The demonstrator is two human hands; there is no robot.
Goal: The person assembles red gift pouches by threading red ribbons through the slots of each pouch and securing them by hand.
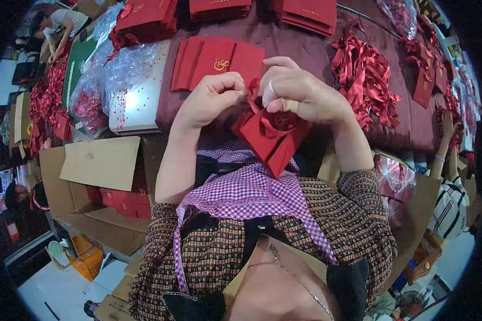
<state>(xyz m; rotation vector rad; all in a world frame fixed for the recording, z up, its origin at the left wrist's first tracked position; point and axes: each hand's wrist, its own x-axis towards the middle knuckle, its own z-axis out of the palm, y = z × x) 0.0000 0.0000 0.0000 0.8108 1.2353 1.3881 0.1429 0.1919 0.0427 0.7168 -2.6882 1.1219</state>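
A small red gift bag [270,142] hangs tilted at the table's near edge, above my lap. Red satin ribbon [254,102] runs up from its top to my fingers. My left hand [213,99] is closed in a pinch on the ribbon's left side. On the other side my right hand [305,95], with a ring on one finger, pinches the same ribbon with bent fingers. The exact crossing of the ribbon is hidden between the fingertips. Just beyond my hands lie overlapping flat red bags [218,61] with a gold emblem.
Loose red ribbons [360,80] lie in a heap on the right of the dark red cloth [305,45]. Stacked red bags [305,16] line the far side. Clear plastic [128,75] lies left. An open cardboard box [99,163] holds red bags. Other people work at both sides.
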